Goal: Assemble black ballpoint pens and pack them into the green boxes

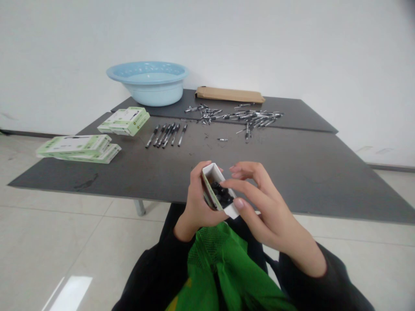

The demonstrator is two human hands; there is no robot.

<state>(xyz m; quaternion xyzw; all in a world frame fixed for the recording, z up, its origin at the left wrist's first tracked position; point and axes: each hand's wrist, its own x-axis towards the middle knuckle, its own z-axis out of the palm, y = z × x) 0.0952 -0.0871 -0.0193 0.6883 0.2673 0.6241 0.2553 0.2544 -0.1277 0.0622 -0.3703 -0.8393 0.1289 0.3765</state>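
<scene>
The small box [213, 172] is showing white, with black caps [221, 193] inside. The desk [292, 164] is looking dark grey, the basin [147, 82] pale blue, the envelope [230, 94] brown. The cartons [78, 147] are showing pale green and white, the pens [167, 134] black and silver. The mesh cloth [227, 268] is glowing bright green against black clothing [152, 272].

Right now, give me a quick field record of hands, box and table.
left hand: grips pen box from the side
right hand: thumb and forefinger hold its open end
pen box: white, open, dark pen ends inside
table: row of pens, loose pen pile, near green-box stack, far green-box stack, blue basin, brown packet
lap: green mesh bag
</scene>
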